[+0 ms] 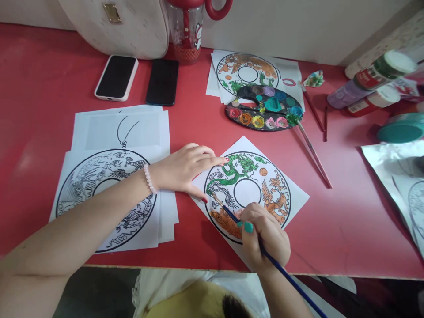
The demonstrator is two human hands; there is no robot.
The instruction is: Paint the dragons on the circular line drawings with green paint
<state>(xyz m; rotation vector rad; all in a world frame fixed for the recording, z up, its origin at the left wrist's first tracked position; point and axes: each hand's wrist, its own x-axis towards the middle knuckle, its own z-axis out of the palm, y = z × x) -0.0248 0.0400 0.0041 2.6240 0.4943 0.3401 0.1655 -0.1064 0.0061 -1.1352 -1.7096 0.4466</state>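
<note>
A sheet with a round dragon design, partly coloured green and orange, lies near the table's front edge. My left hand, with a pink bead bracelet at the wrist, lies flat on the sheet's left corner, fingers stretched out. My right hand is closed on a thin blue-handled paintbrush. The brush tip touches the design's lower left, beside the orange area. The handle runs back past my wrist toward the bottom right.
Uncoloured printed sheets are stacked at the left. A paint palette rests on a coloured sheet at the back, with loose brushes beside it. Two phones, a bottle and paint jars stand along the back and right.
</note>
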